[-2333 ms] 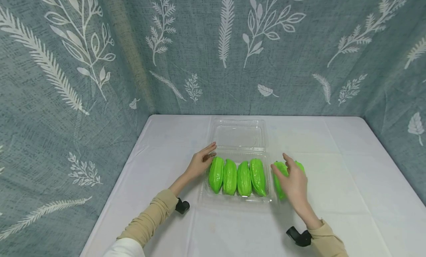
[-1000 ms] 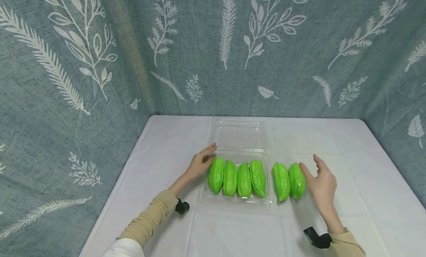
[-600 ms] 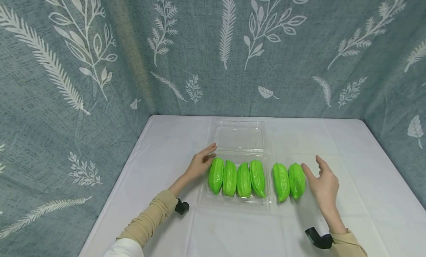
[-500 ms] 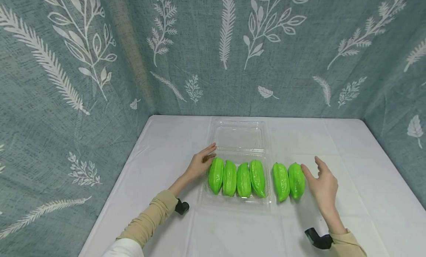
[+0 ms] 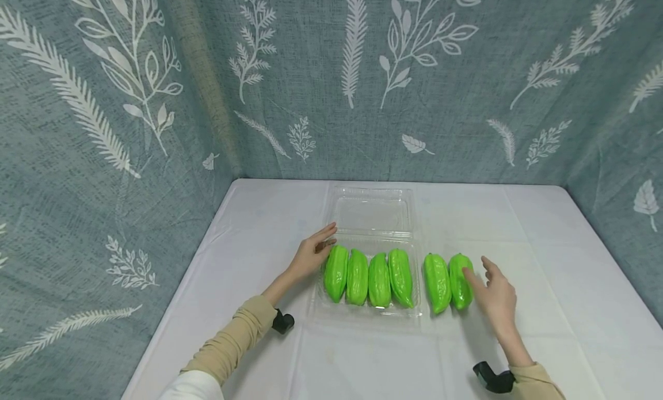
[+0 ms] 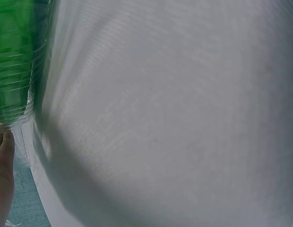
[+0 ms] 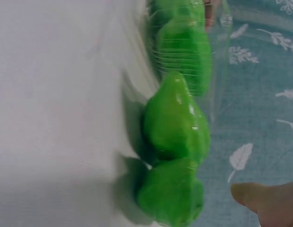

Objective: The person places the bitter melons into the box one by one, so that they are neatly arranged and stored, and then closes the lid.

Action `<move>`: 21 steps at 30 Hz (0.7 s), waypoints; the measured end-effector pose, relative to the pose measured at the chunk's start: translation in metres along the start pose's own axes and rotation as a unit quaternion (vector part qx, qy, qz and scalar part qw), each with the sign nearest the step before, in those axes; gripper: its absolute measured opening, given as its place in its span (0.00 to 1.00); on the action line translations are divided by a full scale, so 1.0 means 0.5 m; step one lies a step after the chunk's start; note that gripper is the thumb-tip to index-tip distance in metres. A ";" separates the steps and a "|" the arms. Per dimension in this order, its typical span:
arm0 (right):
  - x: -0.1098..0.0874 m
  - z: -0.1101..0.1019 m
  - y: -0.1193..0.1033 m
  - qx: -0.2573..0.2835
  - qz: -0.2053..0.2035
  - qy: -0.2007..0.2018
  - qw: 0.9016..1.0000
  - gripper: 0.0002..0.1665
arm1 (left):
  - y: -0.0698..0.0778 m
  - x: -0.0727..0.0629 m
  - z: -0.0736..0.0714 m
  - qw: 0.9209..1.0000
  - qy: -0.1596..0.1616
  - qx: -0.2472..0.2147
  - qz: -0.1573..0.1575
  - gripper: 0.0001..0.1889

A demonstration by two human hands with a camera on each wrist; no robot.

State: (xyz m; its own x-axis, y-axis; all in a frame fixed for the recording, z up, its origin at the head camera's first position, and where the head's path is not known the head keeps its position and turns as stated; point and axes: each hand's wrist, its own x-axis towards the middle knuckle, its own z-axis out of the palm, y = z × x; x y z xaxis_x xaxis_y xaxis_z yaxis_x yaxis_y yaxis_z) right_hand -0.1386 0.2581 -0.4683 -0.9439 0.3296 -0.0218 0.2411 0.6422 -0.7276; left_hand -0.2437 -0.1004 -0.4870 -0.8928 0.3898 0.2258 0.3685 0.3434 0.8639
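Glossy green ribbed fruits (image 5: 380, 280) lie side by side in the base of a clear plastic clamshell box (image 5: 399, 311), whose lid (image 5: 370, 209) is folded back. My left hand (image 5: 309, 253) touches the box's upper left side with its fingers extended; in the left wrist view a fingertip (image 6: 6, 137) is right at the box's ridged wall. Just right of the box, two more green fruits lie on the cloth, a left one (image 5: 437, 284) and a right one (image 5: 460, 282). My right hand (image 5: 495, 296) has thumb and fingers spread at the right fruit, and its thumb overlaps that fruit.
A white cloth (image 5: 518, 227) covers the table. Grey-green curtains with a leaf print (image 5: 321, 89) rise behind it and along both sides. A black wrist device sits below each hand, one on the left (image 5: 283, 321) and one on the right (image 5: 493, 378).
My right hand has moved right from above the two loose fruits, then slightly back left and nearer to the right one. The left hand, the box and the fruits stay in place.
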 end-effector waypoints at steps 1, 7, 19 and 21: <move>0.001 0.001 0.002 0.001 0.005 -0.009 1.000 0.39 | 0.009 -0.002 -0.002 1.000 -0.003 -0.001 -0.001 0.23; 0.003 0.010 0.009 0.001 0.023 -0.045 0.999 0.41 | 0.036 -0.006 -0.010 1.000 -0.014 -0.004 -0.005 0.23; -0.006 0.024 0.010 -0.005 0.026 -0.062 0.998 0.41 | 0.034 -0.008 -0.012 1.000 -0.016 -0.008 -0.005 0.23; -0.008 0.026 0.011 -0.004 0.025 -0.066 0.998 0.41 | 0.033 -0.009 -0.013 1.000 -0.018 -0.008 -0.005 0.23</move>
State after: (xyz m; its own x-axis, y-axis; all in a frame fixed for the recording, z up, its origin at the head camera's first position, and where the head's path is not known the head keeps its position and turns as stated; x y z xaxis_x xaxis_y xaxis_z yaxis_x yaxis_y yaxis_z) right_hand -0.1363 0.2516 -0.4812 -0.9519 0.2682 -0.1479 0.2898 0.6324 -0.7184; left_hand -0.2353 -0.1020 -0.4709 -0.8867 0.4167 0.2005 0.3545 0.3343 0.8732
